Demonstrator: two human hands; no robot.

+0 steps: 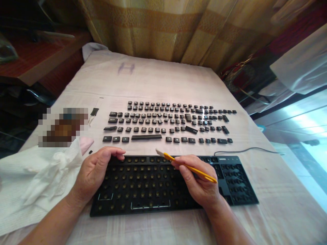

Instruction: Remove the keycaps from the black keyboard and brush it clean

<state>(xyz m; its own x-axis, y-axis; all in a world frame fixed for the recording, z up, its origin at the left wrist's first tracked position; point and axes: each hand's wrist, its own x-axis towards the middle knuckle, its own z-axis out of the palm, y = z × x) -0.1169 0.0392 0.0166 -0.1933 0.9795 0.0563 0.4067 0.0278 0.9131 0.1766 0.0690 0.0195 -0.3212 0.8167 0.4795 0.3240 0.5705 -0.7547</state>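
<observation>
A black keyboard [150, 185] with its keycaps off lies flat in front of me, its switch posts and some wire stabilisers bare. My left hand [95, 170] rests at its upper left corner, fingers curled over the far edge. In my right hand [199, 175], above the right-centre of the keyboard, is a yellow-handled brush [190, 166]. Its pale head points up and left, just beyond the keyboard's far edge. Behind the keyboard, loose black keycaps [146, 137] lie in several rows, a few turned askew.
A crumpled white cloth [48, 183] lies at the left, near a blurred-out patch. A small black object with wire loops [94, 111] sits beyond it. The keyboard's cable [242, 150] runs off right. A wooden desk [46, 64] stands far left, a curtain [153, 30] behind.
</observation>
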